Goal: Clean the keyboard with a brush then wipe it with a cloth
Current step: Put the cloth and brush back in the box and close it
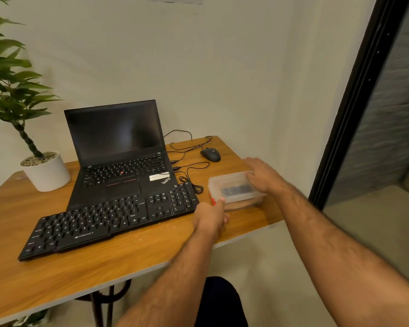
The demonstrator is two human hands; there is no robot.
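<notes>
A black keyboard [109,218] lies slanted on the wooden table [104,267], its far edge propped on the laptop's front. To its right stands a clear plastic box [232,182] with a lid and a red clip; something dark blue shows inside. My left hand [210,215] grips the box's near left corner by the red clip. My right hand [262,173] holds the box's far right end, fingers curled over the lid. No brush is in sight; whether the blue thing is a cloth I cannot tell.
An open black laptop [121,156] sits behind the keyboard. A black mouse [210,154] and loose cables [189,171] lie at the back right. A potted plant [45,171] stands at the left. The table edge runs just right of the box.
</notes>
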